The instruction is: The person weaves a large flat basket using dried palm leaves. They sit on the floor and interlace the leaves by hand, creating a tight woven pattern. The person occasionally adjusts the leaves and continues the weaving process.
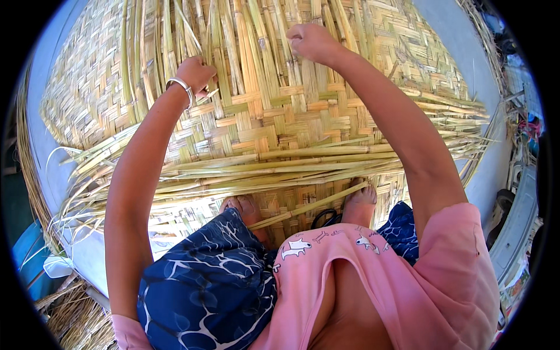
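Observation:
A partly woven mat (245,134) of flat yellow-green reed strips lies before me. Long loose strips (251,46) stand away from its woven part toward the far side. My left hand (197,74), with a pale bangle (185,90) at the wrist, is closed over the strips left of the middle. A thin reed strip (189,29) runs into its fingers from the far side. Farther off and to the right, my right hand (312,44) is curled shut just above the strips; what its fingers hold, if anything, is hidden.
A bundle of loose reeds (280,166) lies across the near part of the mat, in front of my feet (359,204). A larger woven mat (402,41) spreads underneath. More dry reeds (76,315) lie at the lower left. A pale grey plastic object (516,227) stands at the right.

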Demonstrator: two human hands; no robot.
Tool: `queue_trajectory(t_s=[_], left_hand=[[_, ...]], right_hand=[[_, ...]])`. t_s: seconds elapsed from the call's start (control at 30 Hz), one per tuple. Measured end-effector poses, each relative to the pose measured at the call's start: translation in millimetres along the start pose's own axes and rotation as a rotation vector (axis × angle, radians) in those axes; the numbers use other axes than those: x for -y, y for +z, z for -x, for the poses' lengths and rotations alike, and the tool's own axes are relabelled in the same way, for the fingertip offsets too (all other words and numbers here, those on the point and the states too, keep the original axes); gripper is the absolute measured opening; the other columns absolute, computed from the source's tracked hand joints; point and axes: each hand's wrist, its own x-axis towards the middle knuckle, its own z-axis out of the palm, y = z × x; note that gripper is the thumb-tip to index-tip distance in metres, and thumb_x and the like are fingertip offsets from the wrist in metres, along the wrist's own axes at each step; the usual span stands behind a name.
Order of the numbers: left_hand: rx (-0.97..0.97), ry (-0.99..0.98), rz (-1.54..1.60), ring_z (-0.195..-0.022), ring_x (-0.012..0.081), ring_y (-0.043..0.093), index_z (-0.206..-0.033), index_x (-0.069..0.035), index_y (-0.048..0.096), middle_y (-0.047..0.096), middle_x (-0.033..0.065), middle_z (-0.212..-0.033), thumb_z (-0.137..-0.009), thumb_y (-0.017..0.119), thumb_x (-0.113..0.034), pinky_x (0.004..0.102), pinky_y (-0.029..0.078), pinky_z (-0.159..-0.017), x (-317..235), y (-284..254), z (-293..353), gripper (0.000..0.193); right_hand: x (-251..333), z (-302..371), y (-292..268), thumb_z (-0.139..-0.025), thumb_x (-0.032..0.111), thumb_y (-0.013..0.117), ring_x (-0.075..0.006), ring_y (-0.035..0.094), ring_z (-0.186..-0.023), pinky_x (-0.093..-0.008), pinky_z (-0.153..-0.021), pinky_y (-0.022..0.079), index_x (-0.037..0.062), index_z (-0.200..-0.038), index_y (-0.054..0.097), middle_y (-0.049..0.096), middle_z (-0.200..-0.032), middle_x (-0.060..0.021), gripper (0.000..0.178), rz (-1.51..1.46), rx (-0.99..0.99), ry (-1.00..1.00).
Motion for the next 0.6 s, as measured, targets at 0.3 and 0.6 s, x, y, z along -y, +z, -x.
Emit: queue_trajectory(t_s=[0.3, 0.6], left_hand=[[0.112, 0.088, 0.57, -0.063, 0.0193, 0.059, -0.096, 0.001, 0.052, 0.063, 0.0115, -0.09, -0.083, 0.051, -0.007, 0.0309, 0.053, -0.059, -1.0, -3.6, 3.9, 0.016], [0.474, -0.001, 0.73, -0.068, 0.0173, 0.063, -0.108, 0.003, 0.051, 0.065, 0.0112, -0.087, -0.089, 0.052, -0.013, 0.0271, 0.053, -0.056, 4.2, -12.4, -9.0, 0.025]], right_hand=[[20.2, -36.2, 15.0, -0.077, 0.004, 0.046, -0.0273, 0.064, -0.064, -0.0403, -0.062, 0.05, -0.0028, -0.079, 0.061, 0.065, -0.073, -0.0188, 0.017, 0.105, 0.119, 0.031], [17.0, -47.1, 8.1, -0.078, 0.023, 0.066, -0.0129, 0.054, -0.055, -0.0267, -0.055, 0.047, 0.0058, -0.079, 0.062, 0.06, -0.067, -0.0059, 0.017, -0.567, 0.284, 0.244]])
